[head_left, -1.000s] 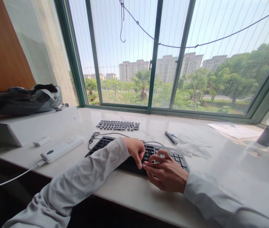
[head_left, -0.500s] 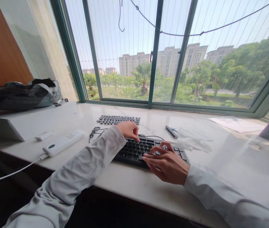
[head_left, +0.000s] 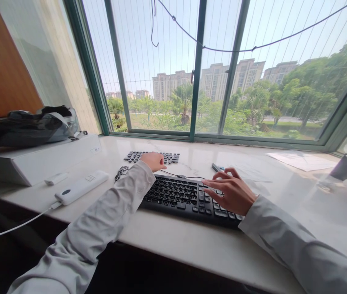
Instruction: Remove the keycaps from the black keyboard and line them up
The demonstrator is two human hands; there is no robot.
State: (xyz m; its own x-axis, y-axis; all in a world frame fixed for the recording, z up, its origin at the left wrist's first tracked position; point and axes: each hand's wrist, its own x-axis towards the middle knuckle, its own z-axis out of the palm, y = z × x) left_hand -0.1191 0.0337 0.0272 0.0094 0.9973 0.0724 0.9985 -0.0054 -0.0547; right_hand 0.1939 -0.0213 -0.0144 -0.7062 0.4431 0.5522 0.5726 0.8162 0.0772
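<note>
A black keyboard (head_left: 176,195) lies on the white marble sill (head_left: 192,245) in front of me, its cable running off behind it. A sheet of loose dark keycaps (head_left: 170,157) rests just beyond it. My left hand (head_left: 153,160) reaches over the keyboard's back edge onto those keycaps, fingers curled down; what they pinch is hidden. My right hand (head_left: 233,191) hovers over the keyboard's right end with its fingers spread and nothing in it.
A white power bank (head_left: 81,187) with a cable and a small white stick (head_left: 56,178) lie left. A white box (head_left: 38,161) carries a dark bag (head_left: 26,127). A dark pen (head_left: 216,167), clear wrappers (head_left: 250,169) and a paper (head_left: 303,160) sit right, near the window frame (head_left: 193,136).
My left hand left the keyboard's front and moved back onto the loose keycaps. My right hand lifted off the front edge, opened and shifted right and back.
</note>
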